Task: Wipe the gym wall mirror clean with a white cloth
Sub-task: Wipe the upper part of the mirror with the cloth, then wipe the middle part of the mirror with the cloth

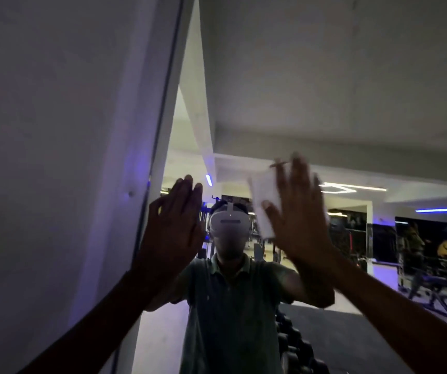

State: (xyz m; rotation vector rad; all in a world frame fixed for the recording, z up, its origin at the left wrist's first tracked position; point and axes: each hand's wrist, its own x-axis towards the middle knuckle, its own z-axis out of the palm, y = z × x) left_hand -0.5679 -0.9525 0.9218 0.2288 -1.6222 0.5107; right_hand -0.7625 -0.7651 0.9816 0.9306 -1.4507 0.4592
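Head view. The right hand [299, 211], fingers spread flat, presses the white cloth [264, 205] against the mirror [324, 103] at head height; the left hand [175, 225] rests open and empty near the mirror's left edge [163, 130]. Motion blur suggests wiping is under way; how much glass remains uncleaned cannot be told.

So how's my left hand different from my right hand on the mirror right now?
The right hand presses the white cloth against the mirror; the left hand holds nothing. The right hand is higher and blurred, with fingers spread; the left hand is sharper, with fingers close together, near the mirror's left edge. Both are raised with straight fingers.
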